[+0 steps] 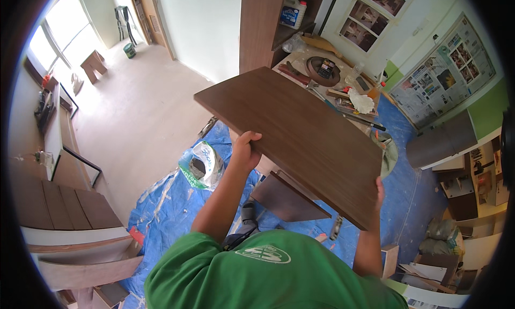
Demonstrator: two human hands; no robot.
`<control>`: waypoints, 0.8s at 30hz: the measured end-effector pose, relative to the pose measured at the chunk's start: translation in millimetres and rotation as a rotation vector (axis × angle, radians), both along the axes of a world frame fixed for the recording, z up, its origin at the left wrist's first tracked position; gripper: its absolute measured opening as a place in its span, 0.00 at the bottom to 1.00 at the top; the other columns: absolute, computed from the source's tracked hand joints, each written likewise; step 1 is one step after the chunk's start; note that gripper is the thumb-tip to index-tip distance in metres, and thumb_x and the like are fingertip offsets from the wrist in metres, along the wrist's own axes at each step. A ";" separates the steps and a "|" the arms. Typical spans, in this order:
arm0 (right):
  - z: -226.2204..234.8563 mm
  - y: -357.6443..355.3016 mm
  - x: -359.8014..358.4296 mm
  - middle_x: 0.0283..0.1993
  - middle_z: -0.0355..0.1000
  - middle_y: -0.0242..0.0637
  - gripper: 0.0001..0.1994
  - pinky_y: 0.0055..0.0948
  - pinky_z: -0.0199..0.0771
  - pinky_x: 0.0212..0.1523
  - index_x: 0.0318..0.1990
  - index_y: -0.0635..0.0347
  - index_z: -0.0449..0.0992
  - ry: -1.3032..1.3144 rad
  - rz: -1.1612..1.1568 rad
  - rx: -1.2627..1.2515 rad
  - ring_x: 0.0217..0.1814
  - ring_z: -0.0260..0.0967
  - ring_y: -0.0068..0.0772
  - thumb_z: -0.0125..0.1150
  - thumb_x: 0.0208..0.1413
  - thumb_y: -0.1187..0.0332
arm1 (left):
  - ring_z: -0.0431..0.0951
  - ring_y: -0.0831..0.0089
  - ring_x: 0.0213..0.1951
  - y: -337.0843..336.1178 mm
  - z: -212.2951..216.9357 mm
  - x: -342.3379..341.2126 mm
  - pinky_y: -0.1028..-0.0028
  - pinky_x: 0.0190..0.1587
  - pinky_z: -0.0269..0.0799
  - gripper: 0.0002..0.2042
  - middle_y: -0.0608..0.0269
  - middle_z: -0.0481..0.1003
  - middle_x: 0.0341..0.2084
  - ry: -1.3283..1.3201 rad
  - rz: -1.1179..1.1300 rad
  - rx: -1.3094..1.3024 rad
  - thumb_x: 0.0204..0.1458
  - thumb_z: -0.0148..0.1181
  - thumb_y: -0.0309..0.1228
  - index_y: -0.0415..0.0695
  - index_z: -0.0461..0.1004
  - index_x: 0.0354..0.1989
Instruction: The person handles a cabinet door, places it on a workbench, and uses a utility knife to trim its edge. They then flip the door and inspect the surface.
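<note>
I hold up a dark brown cabinet door (300, 143), tilted in front of my chest. My left hand (247, 151) grips its near left edge, the thumb on the upper face and the other fingers hidden beneath. At the door's right end, my right hand (379, 194) is closed on the edge, mostly hidden behind it. Metal hinges stick out along the near side, one hinge (208, 127) by the left corner and another hinge (336, 227) by the right. Below the door, further brown panels (289, 197) stand near my feet.
Blue tarpaulin (155, 207) covers the floor around me, with an open white and green bag (206, 167) on my left. Beyond the door stands a cluttered workbench (292, 60) with tools. Brown panels (70, 204) lie at the left. Shelving (483, 185) and sacks (441, 239) are at the right.
</note>
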State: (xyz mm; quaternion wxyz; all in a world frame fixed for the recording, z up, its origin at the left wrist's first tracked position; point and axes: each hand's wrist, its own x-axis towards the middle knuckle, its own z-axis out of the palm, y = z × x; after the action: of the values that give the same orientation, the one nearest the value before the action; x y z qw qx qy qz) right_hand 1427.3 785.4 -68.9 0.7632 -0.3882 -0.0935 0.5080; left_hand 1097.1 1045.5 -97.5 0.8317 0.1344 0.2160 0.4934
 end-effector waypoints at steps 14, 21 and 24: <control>159.5 6.4 23.4 0.64 0.63 0.37 0.40 0.40 0.62 0.65 0.70 0.56 0.56 0.169 0.207 0.657 0.63 0.62 0.38 0.42 0.63 0.33 | 0.71 0.50 0.58 -223.7 208.3 -63.4 0.51 0.64 0.65 0.28 0.50 0.72 0.52 -0.081 0.480 0.330 0.43 0.53 0.27 0.35 0.65 0.57; 190.1 87.5 -46.5 0.61 0.63 0.36 0.43 0.40 0.60 0.65 0.71 0.55 0.54 0.317 0.370 0.708 0.61 0.61 0.37 0.43 0.61 0.30 | 0.71 0.51 0.59 -342.3 172.6 -131.5 0.51 0.66 0.63 0.27 0.50 0.73 0.54 -0.029 0.788 0.242 0.45 0.48 0.32 0.35 0.68 0.57; 194.8 96.1 -108.2 0.60 0.63 0.35 0.44 0.39 0.59 0.65 0.71 0.54 0.53 0.292 0.397 0.661 0.61 0.61 0.36 0.43 0.60 0.29 | 0.72 0.50 0.58 -389.7 147.1 -184.6 0.50 0.64 0.65 0.27 0.48 0.74 0.54 0.036 0.865 0.099 0.48 0.46 0.35 0.33 0.68 0.57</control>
State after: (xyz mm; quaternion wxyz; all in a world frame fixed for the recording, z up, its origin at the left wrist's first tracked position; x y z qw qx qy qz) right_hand 1319.1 881.5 125.9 0.7392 -0.0204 -0.2156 0.6378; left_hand 912.5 655.8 49.6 0.5371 0.0798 0.2428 0.8039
